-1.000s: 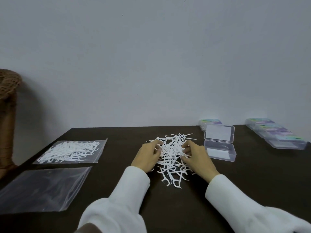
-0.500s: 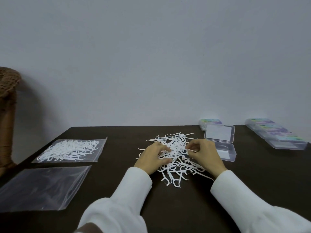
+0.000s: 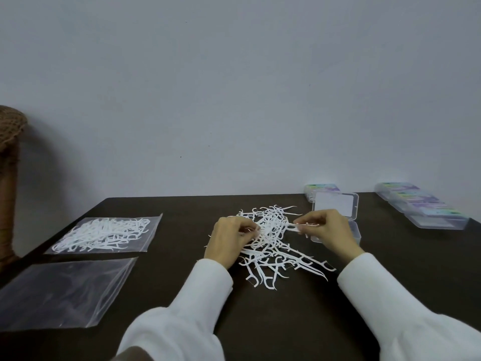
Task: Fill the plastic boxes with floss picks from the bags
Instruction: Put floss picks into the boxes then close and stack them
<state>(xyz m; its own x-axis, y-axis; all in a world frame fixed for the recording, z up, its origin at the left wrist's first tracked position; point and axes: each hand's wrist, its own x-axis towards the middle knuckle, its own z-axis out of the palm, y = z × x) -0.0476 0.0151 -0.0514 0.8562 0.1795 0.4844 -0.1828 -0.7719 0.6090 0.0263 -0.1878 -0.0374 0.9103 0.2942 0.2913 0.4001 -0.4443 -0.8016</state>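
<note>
Floss picks (image 3: 270, 238) lie in a loose white pile mid-table on the dark table (image 3: 286, 321); pile is the landmark. Left hand (image 3: 229, 242) sits on the pile's left edge, fingers curled, pinching picks from it. Right hand (image 3: 326, 231) at the pile's right edge, thumb and fingers pinching a small bunch of picks (image 3: 299, 225) held level, tips pointing back over the pile. Open clear plastic box (image 3: 338, 217) just right of the pile, behind the right hand, lid up; contents not readable. Row of closed boxes (image 3: 421, 212) well right of the pile, one more box (image 3: 321, 188) behind the open one. Filled bag (image 3: 104, 234) well left of the pile; flat clear bag (image 3: 62, 290) nearer the camera on the same side.
</note>
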